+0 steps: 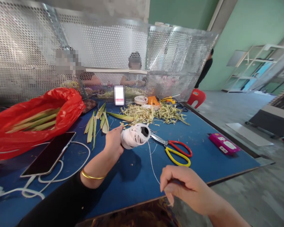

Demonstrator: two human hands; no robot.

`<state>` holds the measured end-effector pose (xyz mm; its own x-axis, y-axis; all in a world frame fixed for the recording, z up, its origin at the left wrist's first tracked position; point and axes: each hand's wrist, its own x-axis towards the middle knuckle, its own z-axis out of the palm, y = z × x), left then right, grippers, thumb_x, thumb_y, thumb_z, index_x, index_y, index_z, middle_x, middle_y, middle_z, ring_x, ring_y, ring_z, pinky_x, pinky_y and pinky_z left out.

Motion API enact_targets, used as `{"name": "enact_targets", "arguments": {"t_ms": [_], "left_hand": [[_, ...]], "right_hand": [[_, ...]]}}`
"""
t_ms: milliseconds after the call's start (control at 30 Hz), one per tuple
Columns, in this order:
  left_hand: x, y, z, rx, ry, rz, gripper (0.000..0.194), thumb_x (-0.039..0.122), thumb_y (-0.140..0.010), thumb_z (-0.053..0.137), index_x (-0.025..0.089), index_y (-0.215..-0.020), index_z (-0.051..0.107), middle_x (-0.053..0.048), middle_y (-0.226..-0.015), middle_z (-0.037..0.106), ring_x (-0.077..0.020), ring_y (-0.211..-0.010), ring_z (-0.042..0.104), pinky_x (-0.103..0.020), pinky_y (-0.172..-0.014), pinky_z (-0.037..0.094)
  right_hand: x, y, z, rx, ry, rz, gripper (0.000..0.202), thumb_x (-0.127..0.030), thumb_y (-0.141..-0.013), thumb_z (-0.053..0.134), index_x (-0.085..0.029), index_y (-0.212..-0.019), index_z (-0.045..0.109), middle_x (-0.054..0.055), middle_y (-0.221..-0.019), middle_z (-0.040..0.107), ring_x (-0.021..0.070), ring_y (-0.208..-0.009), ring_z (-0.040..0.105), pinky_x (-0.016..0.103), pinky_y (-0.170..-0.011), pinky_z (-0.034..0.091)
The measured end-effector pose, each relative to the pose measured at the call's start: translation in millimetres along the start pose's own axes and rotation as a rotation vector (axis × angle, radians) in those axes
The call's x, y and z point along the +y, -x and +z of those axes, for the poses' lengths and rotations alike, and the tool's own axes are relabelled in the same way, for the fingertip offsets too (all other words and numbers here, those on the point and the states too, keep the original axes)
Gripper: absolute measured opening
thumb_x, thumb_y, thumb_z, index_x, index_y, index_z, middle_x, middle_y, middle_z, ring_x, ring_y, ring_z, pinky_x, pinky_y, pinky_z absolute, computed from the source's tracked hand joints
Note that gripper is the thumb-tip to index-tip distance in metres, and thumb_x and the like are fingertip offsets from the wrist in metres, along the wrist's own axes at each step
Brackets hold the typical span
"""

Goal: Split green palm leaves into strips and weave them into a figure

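**Thread under tension, clutter close by**

- Left hand (113,140), gold bangle at the wrist, fingers closed around a white spool of thin thread (135,135), held above the blue table top (132,176), near its middle, hollow end turned toward the camera.
- Right hand (186,187) at the near table edge, fingers curled shut, pinching the free end of the thin white thread (152,164). The strand runs in 1 line from spool down to that pinch, apart from the table.
- Scissors with 1 red and 1 yellow handle loop (174,149) lie just beside the spool, blades pointing toward it, right under the strand's upper part.
- Left of the hand: loose green leaf strips (94,124), a black phone (49,154) on a white cable (68,173), a red plastic bag of green stalks (33,116). Behind: a heap of pale shredded leaf trimmings (153,113). A pink flat case (223,143) sits well apart on the right.

Risks, as judged:
- Wraps on the spool look loose and crossed; a hard pull could drag off several turns and tangle.
- A sagging strand could catch on the scissor blades or pick up trimmings.
- Thin thread in a tight pinch may slip, or bite the fingers.
- A wide left elbow could sweep the cable and shift the phone.
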<state>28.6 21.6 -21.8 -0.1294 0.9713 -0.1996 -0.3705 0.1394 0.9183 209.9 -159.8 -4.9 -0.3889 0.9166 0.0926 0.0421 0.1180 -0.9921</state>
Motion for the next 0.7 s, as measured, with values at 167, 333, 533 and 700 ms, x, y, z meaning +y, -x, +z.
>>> {"name": "enact_targets", "arguments": {"t_ms": [167, 333, 533, 700], "left_hand": [[3.9, 10.8, 2.7, -0.020, -0.068, -0.021, 0.015, 0.022, -0.064, 0.069, 0.012, -0.073, 0.062, 0.006, -0.050, 0.051, -0.0072, -0.041, 0.047, -0.019, -0.042, 0.037], [9.1, 17.4, 7.2, -0.116, -0.070, -0.111, 0.013, 0.020, -0.063, 0.070, 0.012, -0.069, 0.062, 0.007, -0.044, 0.048, -0.0086, -0.036, 0.045, -0.019, -0.038, 0.034], [0.2, 15.5, 23.2, -0.199, 0.011, -0.304, 0.005, 0.014, -0.072, 0.061, 0.010, -0.074, 0.062, -0.004, -0.059, 0.064, -0.0176, -0.051, 0.062, -0.031, -0.055, 0.052], [-5.0, 22.8, 54.7, -0.422, 0.086, -0.497, 0.023, 0.009, -0.084, 0.041, 0.007, -0.090, 0.064, -0.014, -0.078, 0.072, -0.0249, -0.077, 0.070, -0.042, -0.075, 0.055]], "right_hand": [[-47.2, -33.6, -15.9, 0.335, -0.333, -0.499, 0.010, -0.030, -0.084, 0.063, -0.022, -0.078, 0.061, -0.006, -0.056, 0.049, 0.0118, -0.054, 0.058, 0.028, -0.057, 0.048], [-69.2, -64.3, -78.9, 0.875, -0.520, -0.688, 0.008, -0.016, -0.078, 0.067, -0.018, -0.075, 0.060, -0.008, -0.060, 0.049, 0.0066, -0.066, 0.060, 0.024, -0.079, 0.050], [-38.8, -35.9, -129.0, 1.299, -0.627, -0.571, 0.015, -0.003, -0.077, 0.056, -0.017, -0.074, 0.061, -0.006, -0.062, 0.053, 0.0065, -0.065, 0.059, 0.025, -0.077, 0.051], [-14.2, -12.1, -113.4, 1.198, -0.277, -0.549, 0.012, -0.028, -0.079, 0.066, -0.016, -0.080, 0.065, -0.009, -0.050, 0.040, 0.0068, -0.048, 0.043, 0.023, -0.057, 0.045]]}}
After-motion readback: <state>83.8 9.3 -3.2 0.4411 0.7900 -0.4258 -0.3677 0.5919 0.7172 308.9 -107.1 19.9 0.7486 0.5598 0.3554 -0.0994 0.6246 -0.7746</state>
